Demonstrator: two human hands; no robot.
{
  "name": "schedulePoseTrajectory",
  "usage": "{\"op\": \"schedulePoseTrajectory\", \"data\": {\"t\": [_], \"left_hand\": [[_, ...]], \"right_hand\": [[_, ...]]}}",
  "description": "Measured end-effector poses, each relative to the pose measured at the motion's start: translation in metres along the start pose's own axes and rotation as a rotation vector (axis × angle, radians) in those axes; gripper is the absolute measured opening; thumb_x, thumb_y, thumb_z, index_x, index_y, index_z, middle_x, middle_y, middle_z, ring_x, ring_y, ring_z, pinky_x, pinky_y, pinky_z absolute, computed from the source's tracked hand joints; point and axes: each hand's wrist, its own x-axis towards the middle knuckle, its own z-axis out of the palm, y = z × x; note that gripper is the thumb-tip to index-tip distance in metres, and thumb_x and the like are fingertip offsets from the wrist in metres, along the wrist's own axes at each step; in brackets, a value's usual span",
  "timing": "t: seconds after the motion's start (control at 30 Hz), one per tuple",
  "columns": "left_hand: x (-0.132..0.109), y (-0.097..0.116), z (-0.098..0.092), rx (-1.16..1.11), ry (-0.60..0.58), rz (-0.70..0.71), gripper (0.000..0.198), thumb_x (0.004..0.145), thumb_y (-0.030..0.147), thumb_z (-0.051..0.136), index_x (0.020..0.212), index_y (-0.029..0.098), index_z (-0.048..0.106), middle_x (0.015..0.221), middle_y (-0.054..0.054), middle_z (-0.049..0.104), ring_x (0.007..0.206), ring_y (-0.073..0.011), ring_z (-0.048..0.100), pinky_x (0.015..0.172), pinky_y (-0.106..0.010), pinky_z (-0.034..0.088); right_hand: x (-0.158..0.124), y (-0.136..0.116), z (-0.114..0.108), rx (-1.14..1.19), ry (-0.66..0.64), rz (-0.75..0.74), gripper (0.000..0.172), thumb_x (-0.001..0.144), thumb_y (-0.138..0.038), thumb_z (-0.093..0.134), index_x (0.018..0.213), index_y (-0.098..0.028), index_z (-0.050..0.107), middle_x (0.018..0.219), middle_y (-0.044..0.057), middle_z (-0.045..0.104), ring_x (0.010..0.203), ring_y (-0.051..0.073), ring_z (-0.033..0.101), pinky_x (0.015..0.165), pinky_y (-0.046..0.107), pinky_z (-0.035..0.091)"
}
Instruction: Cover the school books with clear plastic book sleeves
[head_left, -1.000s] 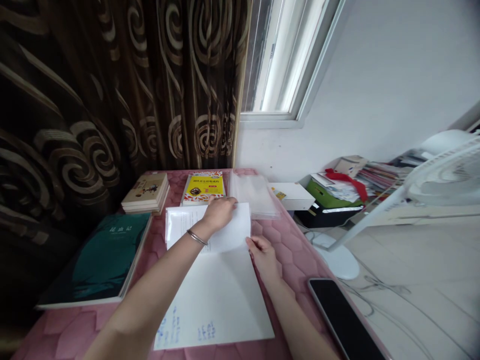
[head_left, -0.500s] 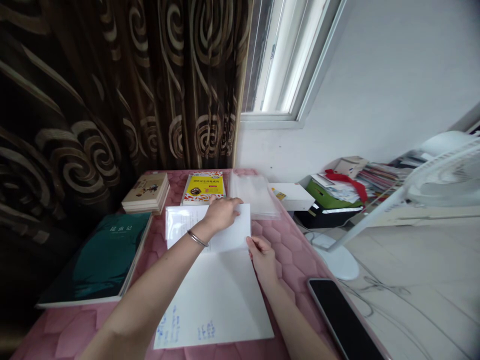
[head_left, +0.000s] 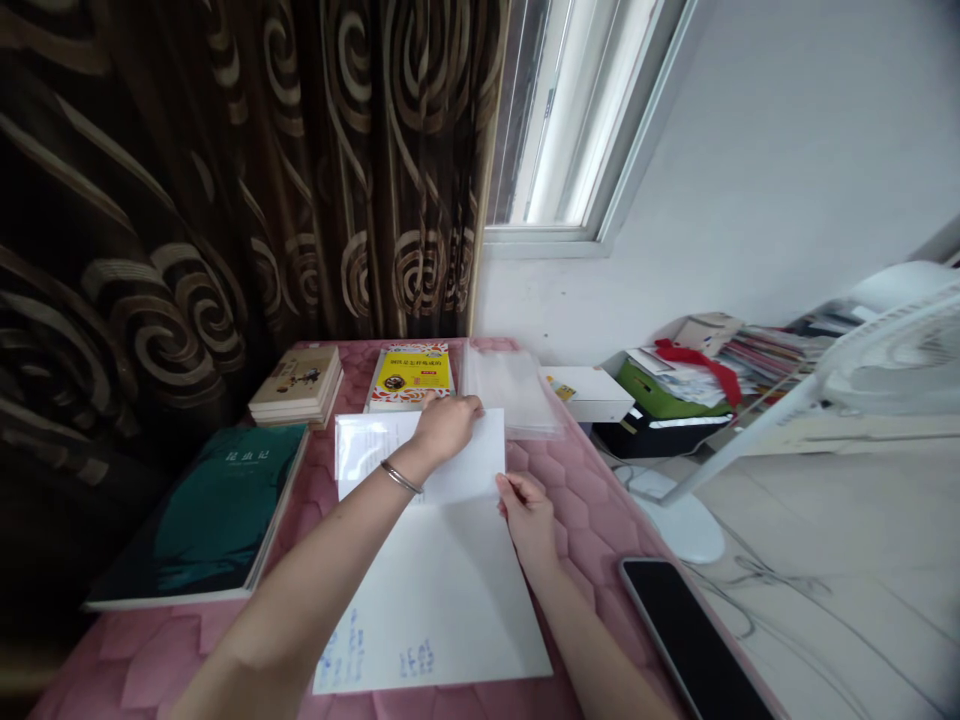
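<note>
Open white book [head_left: 442, 590], lying on a pink quilted cover [head_left: 596, 525], blue handwriting along its near edge. At left, a green book [head_left: 210, 510] lies flat and apart from it, a stack of small books [head_left: 296, 385] just beyond. Clear plastic film [head_left: 351, 450] shows at the left end of the open book's far leaf; its glare makes wrinkles hard to judge, so it is best checked by touch. Next, a yellow book [head_left: 412, 372] lies beyond the left hand [head_left: 448, 430], whose fingers bend at the leaf's far edge; whether they pinch it cannot be told. Light, even pressure here should avoid creasing. Farther right, loose clear sheets [head_left: 510, 385] lie beyond the book. The right hand [head_left: 529, 510] has thumb and forefinger together on the right edge, near the fold; this hold probably serves best as a steady anchor, keeping the edge straight while the other hand adjusts. At far right, a phone [head_left: 694, 635] lies beside the right forearm, which needs room to turn.
</note>
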Motion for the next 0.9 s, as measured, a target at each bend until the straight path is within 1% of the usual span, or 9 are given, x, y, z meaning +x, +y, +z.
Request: {"op": "schedulePoseTrajectory", "data": {"t": [0.1, 0.2, 0.27, 0.33, 0.4, 0.5, 0.6, 0.7, 0.9], "left_hand": [[0.001, 0.002, 0.001, 0.013, 0.017, -0.015, 0.028, 0.097, 0.022, 0.041, 0.098, 0.020, 0.068, 0.101, -0.009, 0.075, 0.094, -0.0243, 0.068, 0.096, -0.043, 0.033], [0.003, 0.002, 0.002, 0.020, 0.023, -0.017, 0.026, 0.095, 0.019, 0.042, 0.096, 0.019, 0.068, 0.098, -0.009, 0.075, 0.092, -0.0238, 0.069, 0.095, -0.043, 0.033], [0.004, 0.000, 0.002, 0.022, 0.022, -0.011, 0.026, 0.095, 0.019, 0.043, 0.095, 0.019, 0.068, 0.097, -0.009, 0.075, 0.092, -0.0234, 0.069, 0.093, -0.042, 0.034], [0.006, -0.001, 0.003, 0.024, 0.022, -0.002, 0.025, 0.095, 0.020, 0.044, 0.094, 0.020, 0.069, 0.096, -0.008, 0.075, 0.092, -0.0233, 0.069, 0.093, -0.041, 0.034], [0.007, -0.001, 0.004, 0.028, 0.024, 0.005, 0.025, 0.095, 0.022, 0.045, 0.093, 0.020, 0.069, 0.095, -0.008, 0.075, 0.091, -0.0236, 0.069, 0.093, -0.042, 0.034], [0.007, -0.001, 0.004, 0.035, 0.029, 0.001, 0.026, 0.095, 0.027, 0.045, 0.092, 0.021, 0.070, 0.093, -0.009, 0.075, 0.091, -0.0243, 0.069, 0.094, -0.042, 0.034], [0.004, -0.008, -0.002, 0.042, 0.031, -0.032, 0.029, 0.095, 0.032, 0.044, 0.091, 0.020, 0.071, 0.093, -0.010, 0.075, 0.093, -0.0257, 0.068, 0.093, -0.042, 0.036], [-0.008, -0.034, -0.015, 0.045, 0.025, -0.092, 0.030, 0.095, 0.033, 0.045, 0.088, 0.020, 0.071, 0.096, -0.010, 0.075, 0.095, -0.0259, 0.068, 0.094, -0.042, 0.036], [-0.051, -0.121, -0.041, 0.014, -0.002, -0.266, 0.026, 0.091, 0.035, 0.050, 0.085, 0.022, 0.072, 0.092, -0.006, 0.076, 0.091, -0.0222, 0.067, 0.084, -0.033, 0.041]], "right_hand": [[-0.002, 0.005, -0.002, -0.041, -0.001, -0.014, 0.045, 0.072, -0.063, 0.064, 0.079, -0.018, 0.067, 0.058, 0.000, 0.056, 0.052, 0.016, 0.049, 0.053, 0.030, 0.043], [0.003, 0.003, -0.006, -0.077, 0.131, -0.121, 0.045, 0.074, -0.059, 0.063, 0.089, -0.017, 0.066, 0.083, 0.007, 0.066, 0.070, 0.019, 0.058, 0.064, 0.031, 0.048], [0.014, -0.006, -0.008, -0.106, 0.214, -0.211, 0.049, 0.076, -0.058, 0.062, 0.101, -0.016, 0.065, 0.101, 0.011, 0.066, 0.084, 0.021, 0.060, 0.073, 0.033, 0.049], [0.031, -0.023, -0.004, -0.104, 0.188, -0.253, 0.054, 0.076, -0.059, 0.063, 0.109, -0.017, 0.064, 0.108, 0.012, 0.066, 0.091, 0.022, 0.060, 0.077, 0.034, 0.049], [0.050, -0.042, 0.004, -0.038, 0.079, -0.235, 0.056, 0.071, -0.061, 0.066, 0.106, -0.018, 0.066, 0.101, 0.011, 0.069, 0.090, 0.023, 0.061, 0.077, 0.034, 0.048], [0.073, -0.063, 0.021, 0.074, -0.105, -0.127, 0.049, 0.060, -0.063, 0.073, 0.080, -0.019, 0.069, 0.074, 0.004, 0.068, 0.070, 0.020, 0.059, 0.064, 0.030, 0.045], [0.083, -0.067, 0.032, 0.114, -0.140, -0.066, 0.047, 0.055, -0.064, 0.074, 0.065, -0.019, 0.065, 0.056, 0.000, 0.060, 0.054, 0.015, 0.049, 0.053, 0.028, 0.039], [0.084, -0.059, 0.032, 0.122, -0.105, -0.057, 0.048, 0.053, -0.065, 0.074, 0.064, -0.019, 0.064, 0.055, -0.001, 0.059, 0.054, 0.015, 0.048, 0.053, 0.028, 0.038], [0.091, -0.048, 0.033, 0.122, -0.084, -0.043, 0.047, 0.051, -0.062, 0.075, 0.065, -0.018, 0.067, 0.059, 0.000, 0.063, 0.056, 0.015, 0.051, 0.055, 0.028, 0.041]]}}
